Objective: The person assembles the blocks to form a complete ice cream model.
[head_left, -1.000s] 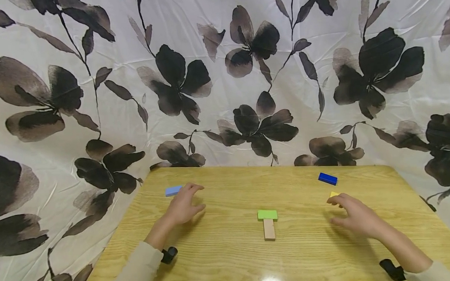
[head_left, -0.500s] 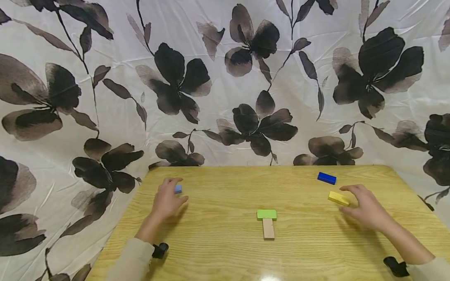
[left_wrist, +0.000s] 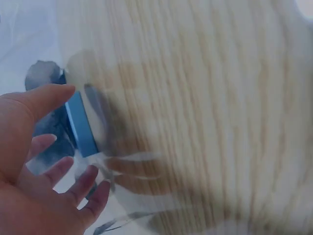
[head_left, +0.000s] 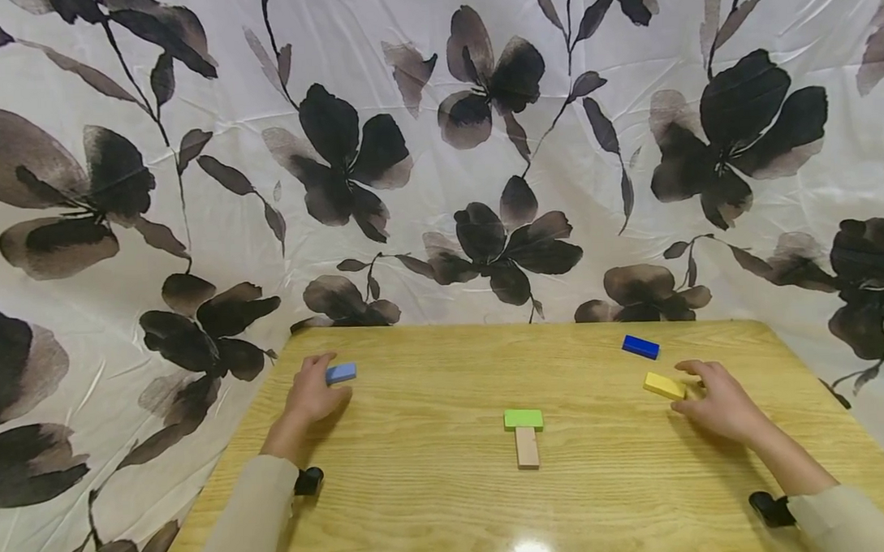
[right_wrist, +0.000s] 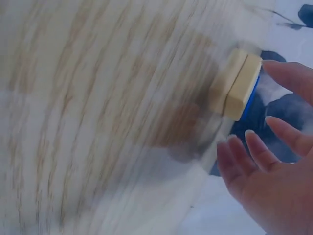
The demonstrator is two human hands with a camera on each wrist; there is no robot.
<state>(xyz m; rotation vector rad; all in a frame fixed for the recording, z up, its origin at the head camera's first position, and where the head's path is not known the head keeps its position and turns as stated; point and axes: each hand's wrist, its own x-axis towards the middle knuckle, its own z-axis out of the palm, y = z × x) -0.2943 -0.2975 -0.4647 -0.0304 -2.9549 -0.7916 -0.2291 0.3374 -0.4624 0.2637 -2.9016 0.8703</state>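
Observation:
My left hand (head_left: pixel 313 394) is spread beside a light blue block (head_left: pixel 341 373) at the far left of the table, thumb and fingers apart. In the left wrist view the light blue block (left_wrist: pixel 82 126) shows past the thumb, outside the fingers. On the right, my right hand (head_left: pixel 720 403) stands with thumb and fingers apart at the near end of a yellow block (head_left: pixel 663 386). The right wrist view has the yellow block (right_wrist: pixel 243 88) just beyond the fingertips, a sliver of blue behind it. Neither hand grips anything.
A dark blue block (head_left: pixel 640 347) lies behind the yellow one. Mid-table, a green block (head_left: pixel 523 420) meets a plain wooden block (head_left: pixel 527 448) in a T shape. A floral curtain (head_left: pixel 439 187) hangs behind the wood-grain table (head_left: pixel 435 504).
My left hand has moved left, uncovering more of the light blue block. My right hand has shifted right off the yellow block, then lowered beside it. The blocks stay put.

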